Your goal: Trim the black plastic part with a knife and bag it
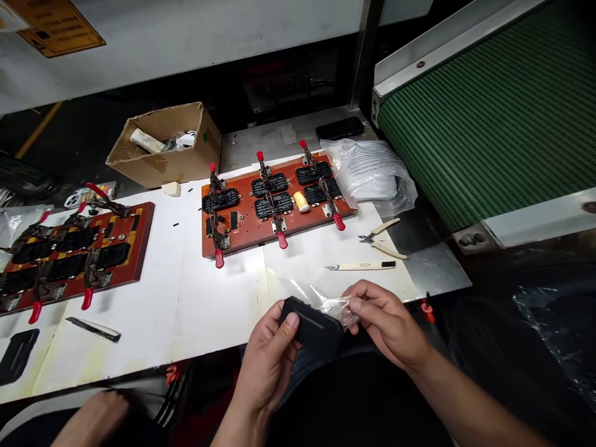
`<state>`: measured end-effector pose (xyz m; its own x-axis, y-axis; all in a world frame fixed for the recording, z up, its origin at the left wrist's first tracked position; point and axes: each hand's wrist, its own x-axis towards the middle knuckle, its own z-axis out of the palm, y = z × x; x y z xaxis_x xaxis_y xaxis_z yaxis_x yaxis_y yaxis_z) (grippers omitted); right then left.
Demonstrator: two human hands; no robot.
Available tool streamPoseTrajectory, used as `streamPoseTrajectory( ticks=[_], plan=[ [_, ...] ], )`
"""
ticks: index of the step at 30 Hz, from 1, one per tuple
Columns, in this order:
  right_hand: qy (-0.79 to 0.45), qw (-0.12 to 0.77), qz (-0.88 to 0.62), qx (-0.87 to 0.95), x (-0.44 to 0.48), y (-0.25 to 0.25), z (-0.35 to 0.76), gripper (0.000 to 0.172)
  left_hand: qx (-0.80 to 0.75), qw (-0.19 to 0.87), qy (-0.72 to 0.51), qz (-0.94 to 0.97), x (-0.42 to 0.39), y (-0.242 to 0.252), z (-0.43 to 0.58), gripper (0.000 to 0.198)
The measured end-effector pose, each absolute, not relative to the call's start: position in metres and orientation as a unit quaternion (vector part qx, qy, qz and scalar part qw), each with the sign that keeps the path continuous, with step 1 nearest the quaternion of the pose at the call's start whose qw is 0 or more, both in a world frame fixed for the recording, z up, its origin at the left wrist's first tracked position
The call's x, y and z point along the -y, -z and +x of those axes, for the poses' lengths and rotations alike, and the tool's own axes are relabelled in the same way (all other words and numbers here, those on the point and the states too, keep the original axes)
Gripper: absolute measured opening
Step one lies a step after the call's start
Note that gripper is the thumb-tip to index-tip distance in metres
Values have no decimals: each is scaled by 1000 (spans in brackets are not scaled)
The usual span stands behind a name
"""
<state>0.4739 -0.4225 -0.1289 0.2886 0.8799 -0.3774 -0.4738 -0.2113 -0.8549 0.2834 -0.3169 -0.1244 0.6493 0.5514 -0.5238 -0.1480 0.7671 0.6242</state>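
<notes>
Close to my body, my left hand (274, 351) grips a flat black plastic part (316, 332), its thumb pressed on the face. A clear plastic film (335, 305) lies along the part's upper right edge. My right hand (388, 320) pinches a crumpled end of that film between thumb and fingers. Just beyond are a craft knife (361, 266) marked A006 and side cutters (384, 239) with cream handles. Farther back, a red-brown fixture board (251, 231) carries black parts under red-handled toggle clamps, with a small yellow roll (301, 202) on it.
A second clamp board (144, 242) stands at left, near another knife (93, 329) and a black part (18, 357). A co-worker's hand (100, 413) shows at lower left. Behind are a cardboard box (162, 167), a phone (339, 128) and bagged sheets (377, 177). A green conveyor (503, 112) rises at right.
</notes>
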Motion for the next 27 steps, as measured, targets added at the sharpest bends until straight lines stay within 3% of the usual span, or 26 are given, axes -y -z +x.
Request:
streamPoseTrajectory(
  ticks=[2, 5, 8, 10, 13, 16, 22, 25, 27],
  plan=[
    [-508, 607, -573, 214, 426, 130, 470, 18, -396, 843, -216, 294, 315, 126, 283, 25],
    [-377, 537, -649, 387, 431, 128, 458, 5, -443, 805, -250, 305, 316, 129, 286, 28],
    [-239, 473, -652, 543, 432, 130, 437, 18, -481, 760, -330, 288, 325, 130, 293, 29],
    [-210, 463, -644, 571, 430, 133, 423, 21, -515, 709, -379, 297, 336, 130, 298, 30],
    [-227, 503, -653, 518, 423, 132, 413, 19, -542, 662, -376, 354, 356, 132, 299, 31],
    [-228, 544, -665, 457, 415, 124, 415, 28, -475, 688, -305, 456, 365, 137, 291, 35],
    [-283, 549, -572, 540, 422, 107, 419, 32, -448, 686, -223, 528, 348, 137, 276, 48],
    [-381, 555, -573, 467, 434, 113, 423, 21, -496, 680, -243, 483, 337, 126, 279, 55],
    [-495, 559, -566, 349, 440, 124, 431, 30, -498, 706, -237, 445, 333, 118, 285, 69]
  ],
)
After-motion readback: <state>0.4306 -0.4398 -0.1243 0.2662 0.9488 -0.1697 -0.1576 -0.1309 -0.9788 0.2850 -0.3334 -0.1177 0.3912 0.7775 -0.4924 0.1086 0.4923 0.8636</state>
